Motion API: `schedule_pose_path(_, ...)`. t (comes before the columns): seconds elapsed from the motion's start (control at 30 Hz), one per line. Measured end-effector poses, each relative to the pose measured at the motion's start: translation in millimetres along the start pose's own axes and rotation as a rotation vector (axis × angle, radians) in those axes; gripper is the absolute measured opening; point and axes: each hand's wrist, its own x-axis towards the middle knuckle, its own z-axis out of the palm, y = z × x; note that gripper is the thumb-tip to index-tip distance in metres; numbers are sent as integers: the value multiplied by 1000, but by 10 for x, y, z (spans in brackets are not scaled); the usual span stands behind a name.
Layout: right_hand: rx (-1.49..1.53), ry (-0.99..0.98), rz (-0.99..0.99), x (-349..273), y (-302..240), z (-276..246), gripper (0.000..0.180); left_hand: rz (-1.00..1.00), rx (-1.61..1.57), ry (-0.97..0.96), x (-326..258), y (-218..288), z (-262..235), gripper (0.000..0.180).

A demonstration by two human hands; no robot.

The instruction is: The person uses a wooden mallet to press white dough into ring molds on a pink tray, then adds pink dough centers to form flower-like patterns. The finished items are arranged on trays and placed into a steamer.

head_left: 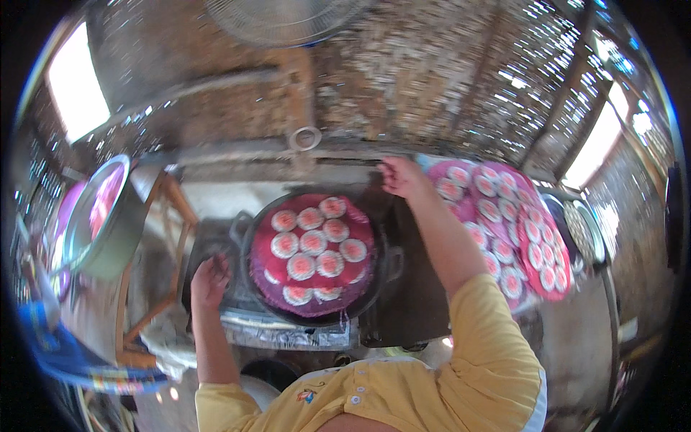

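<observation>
Eleven or so round white cakes with pink centres sit on a purple cloth (277,277) inside the wide black pan (245,255) at centre; left hand (209,282) rests at the pan's left rim, fingers curled loosely, pinching nothing visible. Right hand (403,178) is raised beyond the pan's far right edge, fingers pressed together as if gripping something too small to identify. Risk: the yellow sleeve (489,338) crosses close between the pan and the pink trays of cakes (529,237), so a dragged forearm could smear cakes, or burn if the pan is hot.
</observation>
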Motion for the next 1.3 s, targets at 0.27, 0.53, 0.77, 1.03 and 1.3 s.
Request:
schedule_pose_path(0.27,62,68,-127,-433,-371,174,24,76,228,-214,55,249,474,22)
schedule_pose_path(0.53,148,-126,-354,-1815,-1099,146,25,338,344,-339,-377,1220,1054,23)
schedule_pose_path(0.77,284,-12,-598,-3504,-1782,-233,48,621,467,-458,-778,2270,1985,31)
schedule_pose_path(1.03,332,-51,-919,-5587,-1903,-1178,63,577,493,-784,-1823,2186,3445,30)
schedule_pose_path(1.3,280,385,-1003,-8112,-1092,-2495,72,237,497,-992,-3419,-116,4746,33)
